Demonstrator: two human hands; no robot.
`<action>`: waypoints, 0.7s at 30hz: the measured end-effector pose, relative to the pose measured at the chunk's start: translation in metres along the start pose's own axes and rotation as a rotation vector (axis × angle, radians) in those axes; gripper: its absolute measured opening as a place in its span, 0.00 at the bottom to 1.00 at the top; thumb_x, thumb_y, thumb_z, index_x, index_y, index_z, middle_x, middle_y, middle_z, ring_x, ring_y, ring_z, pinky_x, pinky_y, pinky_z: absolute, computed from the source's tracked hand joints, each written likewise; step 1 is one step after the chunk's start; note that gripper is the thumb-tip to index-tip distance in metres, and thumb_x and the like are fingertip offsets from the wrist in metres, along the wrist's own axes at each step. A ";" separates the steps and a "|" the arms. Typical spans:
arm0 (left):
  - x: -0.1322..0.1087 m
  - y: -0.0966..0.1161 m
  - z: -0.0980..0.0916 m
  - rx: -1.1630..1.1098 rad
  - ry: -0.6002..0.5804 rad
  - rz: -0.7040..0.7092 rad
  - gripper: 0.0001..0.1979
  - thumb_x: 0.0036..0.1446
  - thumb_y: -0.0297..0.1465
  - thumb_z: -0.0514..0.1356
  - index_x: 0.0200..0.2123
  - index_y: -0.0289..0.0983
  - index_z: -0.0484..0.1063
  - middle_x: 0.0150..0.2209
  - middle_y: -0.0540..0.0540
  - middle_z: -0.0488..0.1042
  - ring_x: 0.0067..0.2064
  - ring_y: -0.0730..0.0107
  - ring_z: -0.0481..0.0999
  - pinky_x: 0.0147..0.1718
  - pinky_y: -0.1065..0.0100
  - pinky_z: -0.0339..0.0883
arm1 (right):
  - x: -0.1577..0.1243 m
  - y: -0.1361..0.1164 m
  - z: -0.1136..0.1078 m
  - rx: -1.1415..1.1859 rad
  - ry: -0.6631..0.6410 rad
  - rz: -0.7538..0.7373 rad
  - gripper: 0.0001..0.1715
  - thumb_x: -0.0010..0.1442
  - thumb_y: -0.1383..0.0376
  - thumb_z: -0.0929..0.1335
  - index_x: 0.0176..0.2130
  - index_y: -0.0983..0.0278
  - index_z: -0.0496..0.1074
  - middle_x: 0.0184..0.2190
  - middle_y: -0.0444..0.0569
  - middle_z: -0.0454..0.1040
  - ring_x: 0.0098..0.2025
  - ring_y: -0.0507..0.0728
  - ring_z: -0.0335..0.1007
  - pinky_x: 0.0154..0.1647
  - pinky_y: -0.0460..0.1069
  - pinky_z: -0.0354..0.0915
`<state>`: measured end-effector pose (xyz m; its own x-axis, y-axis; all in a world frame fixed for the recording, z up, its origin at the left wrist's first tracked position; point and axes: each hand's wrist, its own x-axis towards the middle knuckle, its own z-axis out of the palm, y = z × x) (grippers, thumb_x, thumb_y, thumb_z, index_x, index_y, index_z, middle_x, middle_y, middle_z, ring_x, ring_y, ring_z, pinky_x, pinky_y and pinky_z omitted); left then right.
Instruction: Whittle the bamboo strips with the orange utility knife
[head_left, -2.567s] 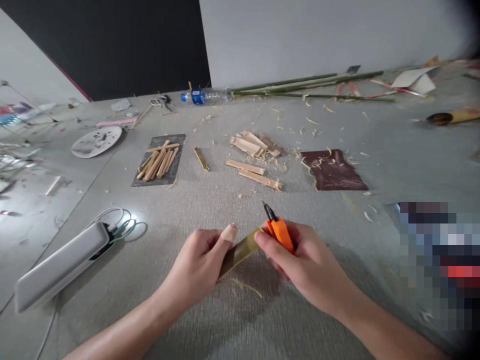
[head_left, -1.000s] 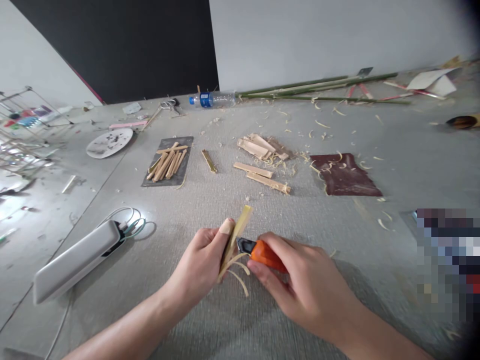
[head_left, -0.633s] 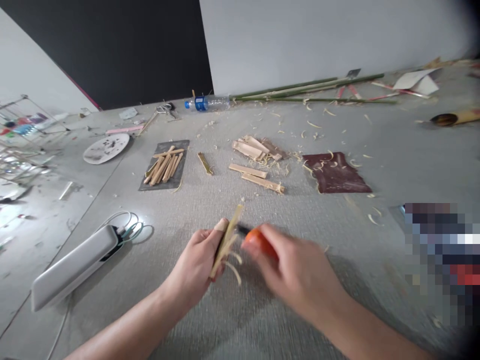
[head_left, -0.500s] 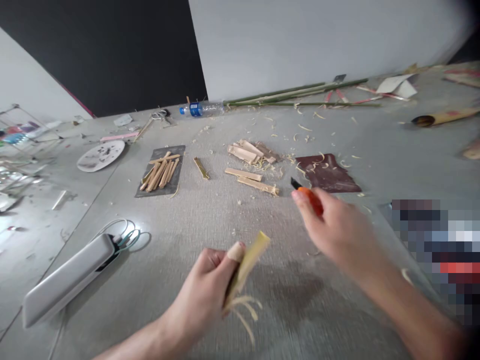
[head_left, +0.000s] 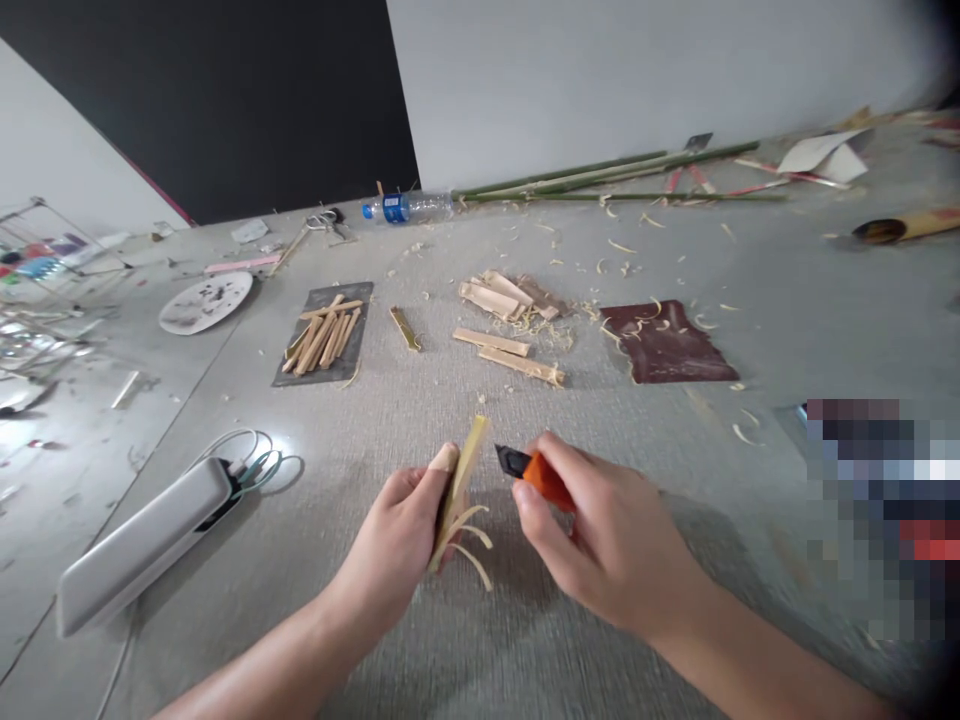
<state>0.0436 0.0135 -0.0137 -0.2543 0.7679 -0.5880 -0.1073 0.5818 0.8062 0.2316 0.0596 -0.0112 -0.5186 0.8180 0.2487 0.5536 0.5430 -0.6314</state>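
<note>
My left hand [head_left: 405, 525] is closed around a bamboo strip [head_left: 466, 462], which points up and away from me. Thin curled shavings [head_left: 474, 555] hang from the strip's lower right edge. A tan wrap covers the tip of my left thumb. In my right hand [head_left: 607, 535] is an orange utility knife [head_left: 549, 482], its dark blade [head_left: 511, 460] pointing left toward the strip with a small gap between them. Beyond the hands lie two pale bamboo strips [head_left: 517, 365] and a small pile of wider pieces [head_left: 499, 295] among loose shavings.
Several bamboo sticks [head_left: 326, 338] rest on a dark sandpaper sheet [head_left: 352, 305] at left. A brown sandpaper sheet [head_left: 675, 340] lies at right. Nearer left is a white power bank [head_left: 150, 540] with cables. A plastic bottle [head_left: 420, 207] and green bamboo poles [head_left: 585, 175] lie along the wall.
My right hand has brought the knife down and left, close to the bamboo strip. My left hand has moved slightly up and left, and the strip stands more upright.
</note>
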 end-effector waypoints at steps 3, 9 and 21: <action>-0.001 0.000 0.000 0.004 0.003 -0.011 0.27 0.57 0.57 0.64 0.24 0.40 0.65 0.18 0.54 0.64 0.19 0.75 0.63 0.17 0.73 0.58 | -0.003 -0.004 0.006 -0.038 -0.014 -0.021 0.17 0.73 0.54 0.62 0.33 0.58 0.59 0.21 0.38 0.65 0.20 0.51 0.61 0.24 0.48 0.54; -0.004 0.004 0.002 -0.008 -0.015 0.001 0.29 0.57 0.59 0.63 0.24 0.40 0.66 0.19 0.54 0.64 0.19 0.76 0.62 0.16 0.73 0.55 | -0.004 -0.006 0.011 -0.062 -0.015 -0.063 0.19 0.73 0.53 0.62 0.32 0.58 0.58 0.21 0.39 0.66 0.20 0.51 0.62 0.25 0.47 0.54; -0.006 -0.006 -0.002 0.117 -0.126 0.137 0.35 0.61 0.62 0.56 0.17 0.40 0.60 0.15 0.55 0.57 0.17 0.78 0.54 0.15 0.73 0.49 | 0.001 -0.003 0.006 -0.105 -0.064 0.009 0.21 0.73 0.49 0.61 0.33 0.58 0.63 0.20 0.41 0.69 0.18 0.53 0.66 0.22 0.48 0.53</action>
<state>0.0442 0.0050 -0.0149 -0.1357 0.8651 -0.4829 0.0341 0.4912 0.8704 0.2259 0.0574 -0.0138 -0.5518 0.8110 0.1943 0.6220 0.5554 -0.5519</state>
